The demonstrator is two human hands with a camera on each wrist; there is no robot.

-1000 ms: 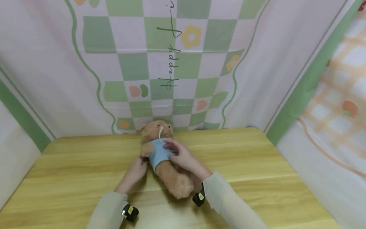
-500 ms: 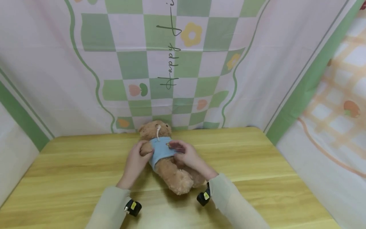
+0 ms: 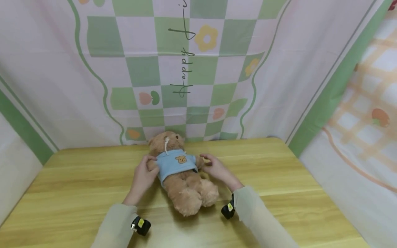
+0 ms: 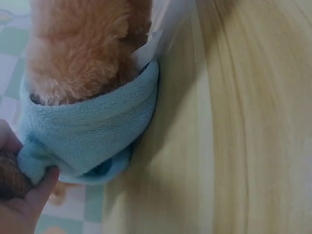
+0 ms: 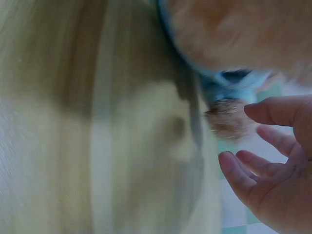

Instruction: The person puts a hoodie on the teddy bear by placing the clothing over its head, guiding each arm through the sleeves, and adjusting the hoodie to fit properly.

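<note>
A brown teddy bear [image 3: 187,201] in a light blue shirt [image 3: 169,168] lies on its back, legs toward me. On the shirt's chest shows a small bear patch [image 3: 181,159], and a white cord hangs by the face. My left hand [image 3: 143,181] grips the bear's arm at the sleeve; in the left wrist view the thumb [image 4: 44,190] presses into the blue cloth. Beside the bear's other arm is my right hand [image 3: 218,170]. Its fingers are spread and relaxed around the furry paw [image 5: 226,122] in the right wrist view, with no grip on it.
The wooden table [image 3: 270,203] reaches back to a hanging cloth [image 3: 203,72] with green and white checks. More cloth hangs at both sides. A white tag [image 4: 148,51] sticks out by the shirt's hem.
The bear has turned from its side to lie more face up, its patch and both legs now showing. My left hand has taken its arm; my right hand has moved off the shirt to the right.
</note>
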